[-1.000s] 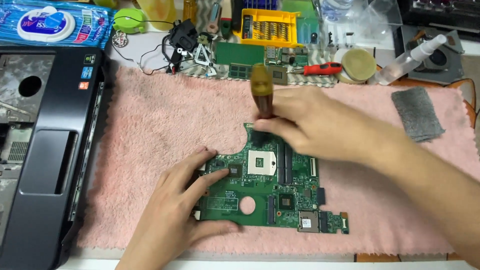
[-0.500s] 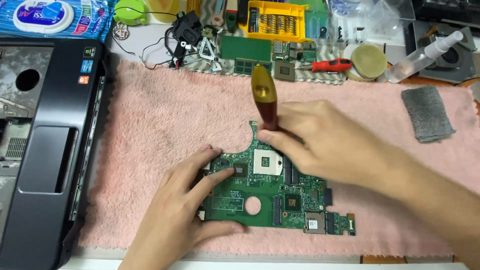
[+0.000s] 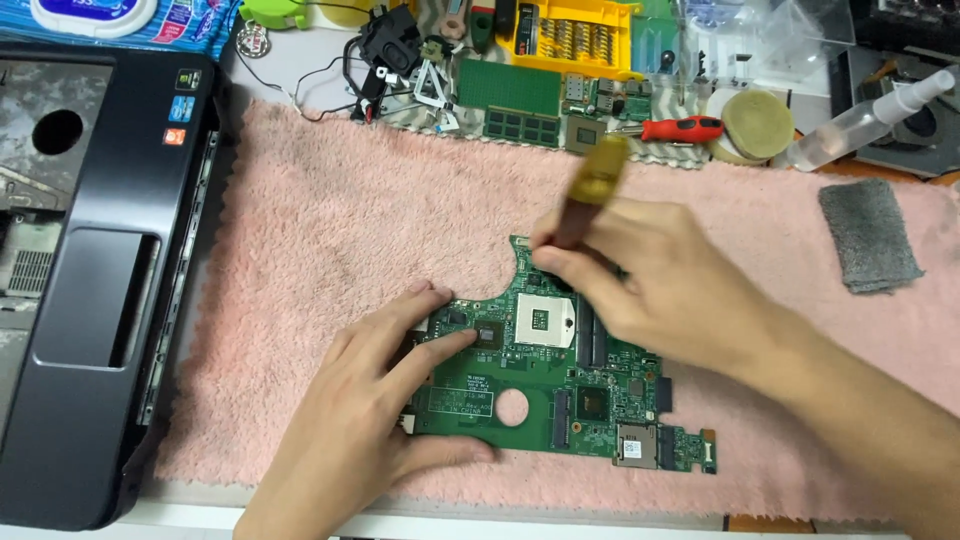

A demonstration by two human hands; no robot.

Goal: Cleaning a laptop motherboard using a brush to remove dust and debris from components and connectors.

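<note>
A green laptop circuit board (image 3: 545, 395) lies flat on a pink fluffy towel (image 3: 350, 230). My left hand (image 3: 370, 400) rests on the board's left edge, fingers spread, thumb under the near edge, pinning it down. My right hand (image 3: 660, 285) is closed around a tool with a yellow-brown handle (image 3: 597, 175), which looks like a brush. The handle tilts up and to the right, blurred by motion. Its lower end is over the board's upper edge, hidden behind my fingers.
A black laptop base (image 3: 90, 270) lies at the left. Along the back are a yellow bit case (image 3: 575, 35), a red-handled screwdriver (image 3: 680, 128), memory sticks (image 3: 520, 125), a round tape roll (image 3: 755, 125) and a spray bottle (image 3: 865, 115). A grey cloth (image 3: 870, 235) sits at the right.
The tool's handle has swung from leaning left to leaning right, and my right hand has shifted slightly along the board's top edge. My left hand has stayed on the board.
</note>
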